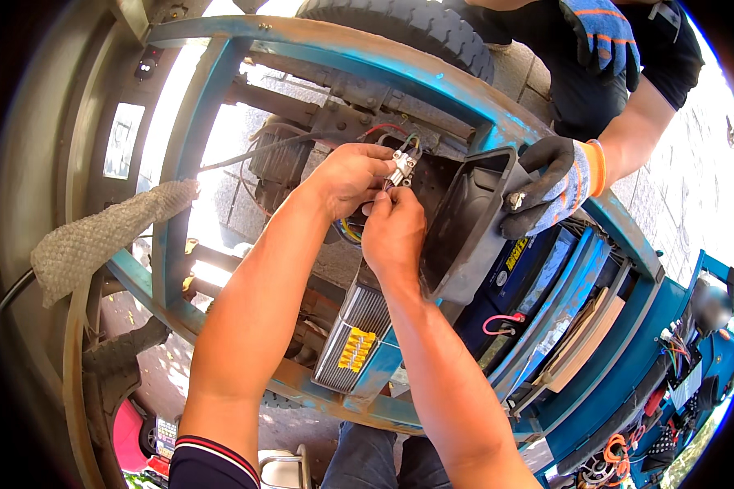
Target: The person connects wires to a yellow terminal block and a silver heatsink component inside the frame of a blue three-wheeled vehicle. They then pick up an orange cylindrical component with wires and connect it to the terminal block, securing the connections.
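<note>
Over the middle of the blue metal frame, my left hand (353, 176) pinches a whitish wire connector (400, 169) from its left side. My right hand (395, 226), just below, has its fingertips closed on the thin wires (388, 186) at the connector's lower end. More coloured wires (414, 142) run from the connector's top. To the right, a black plastic housing (475, 212) stands tilted with its hollow side toward my hands. Another person's gloved hand (556, 183) grips its upper right edge. My fingers hide part of the connector and wires.
The blue frame (359, 42) surrounds the work, with a tyre (408, 31) beyond it. A finned metal box (347, 334) lies below my hands. At right sit a dark blue battery (510, 277) and red cable (504, 323). Bubble wrap (110, 232) covers a bar at left.
</note>
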`<state>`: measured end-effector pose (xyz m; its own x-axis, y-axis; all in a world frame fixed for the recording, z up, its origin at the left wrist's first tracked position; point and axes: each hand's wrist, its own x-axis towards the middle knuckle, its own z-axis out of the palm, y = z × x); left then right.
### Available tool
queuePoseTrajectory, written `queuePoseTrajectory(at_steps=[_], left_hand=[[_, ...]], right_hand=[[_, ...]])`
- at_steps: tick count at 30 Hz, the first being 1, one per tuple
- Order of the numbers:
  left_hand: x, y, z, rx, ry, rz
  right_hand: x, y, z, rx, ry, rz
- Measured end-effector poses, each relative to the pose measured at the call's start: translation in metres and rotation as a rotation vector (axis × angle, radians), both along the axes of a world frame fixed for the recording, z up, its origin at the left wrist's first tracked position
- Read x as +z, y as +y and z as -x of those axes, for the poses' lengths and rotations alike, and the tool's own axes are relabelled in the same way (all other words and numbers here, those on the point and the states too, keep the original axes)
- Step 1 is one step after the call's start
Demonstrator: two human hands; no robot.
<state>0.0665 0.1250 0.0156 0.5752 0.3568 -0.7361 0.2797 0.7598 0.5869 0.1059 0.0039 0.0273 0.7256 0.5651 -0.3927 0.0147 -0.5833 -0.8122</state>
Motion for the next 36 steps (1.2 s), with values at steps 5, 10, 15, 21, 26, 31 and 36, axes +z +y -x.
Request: queuePoseTrajectory(at_steps=[5, 10, 15, 21, 26, 31, 36], left_hand=[[-0.001, -0.004, -0.006, -0.010, 0.043, -0.072], [0.000, 0.001, -0.005, -0.040, -0.014, -0.017], [0.001, 0.006, -0.019, -0.004, 0.124, 0.010], [0.011, 0.011, -0.037, -0.099, 0.273, -0.178], [0.013, 0.015, -0.036, -0.190, 0.234, -0.250], [0.009, 0.024, -0.032, -0.181, 0.231, -0.118], [0.009, 0.021, -0.041, -0.133, 0.246, -0.144]], right_hand=[[-0.005, -0.002, -0.001, 0.064, -0.149, 0.058], [-0.003, -0.001, 0.000, 0.066, -0.131, 0.072], [0.000, 0.000, 0.000, 0.055, -0.104, 0.062], [0.004, -0.001, -0.001, 0.027, -0.100, 0.035], [0.003, -0.001, -0.003, 0.016, -0.070, 0.061], [0.013, 0.002, -0.003, 0.026, 0.025, 0.096], [0.011, 0.004, -0.003, 0.000, 0.000, 0.096]])
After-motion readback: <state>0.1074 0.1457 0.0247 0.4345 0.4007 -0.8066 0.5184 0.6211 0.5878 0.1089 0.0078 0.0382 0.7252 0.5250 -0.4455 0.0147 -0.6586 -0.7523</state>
